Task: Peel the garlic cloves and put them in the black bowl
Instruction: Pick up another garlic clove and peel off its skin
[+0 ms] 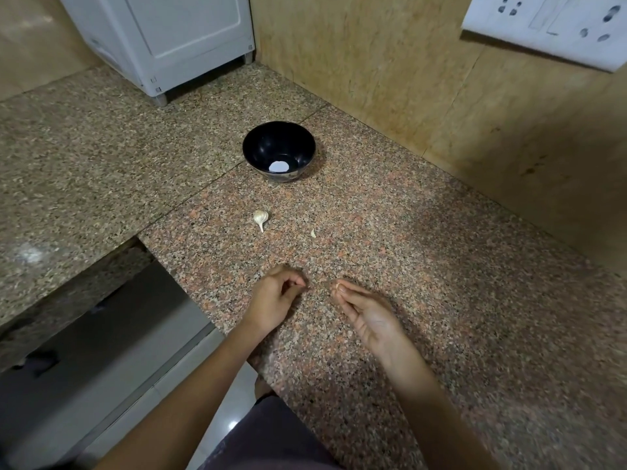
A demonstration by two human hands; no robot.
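Near the counter's (pixel 441 300) front edge the left hand (pixel 276 296) curls thumb to fingertips; whether it holds skin I cannot tell. Mid-counter lies a bulb (pixel 260 218), behind it the bowl (pixel 258 147), whose pale spot may be glare, then a loose clove (pixel 312 233). The right hand (pixel 359 307) pinches a clove (pixel 337 285) in closed fingertips, so most peeling seems left.

Right hand (pixel 368 317) pinches a garlic clove (pixel 337 285) near the curled left hand (pixel 278 295), black bowl (pixel 252 144) beyond.

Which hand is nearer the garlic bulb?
Left. The left hand lies straight toward the person from the garlic bulb; the right hand lies farther off, toward the person and rightward.
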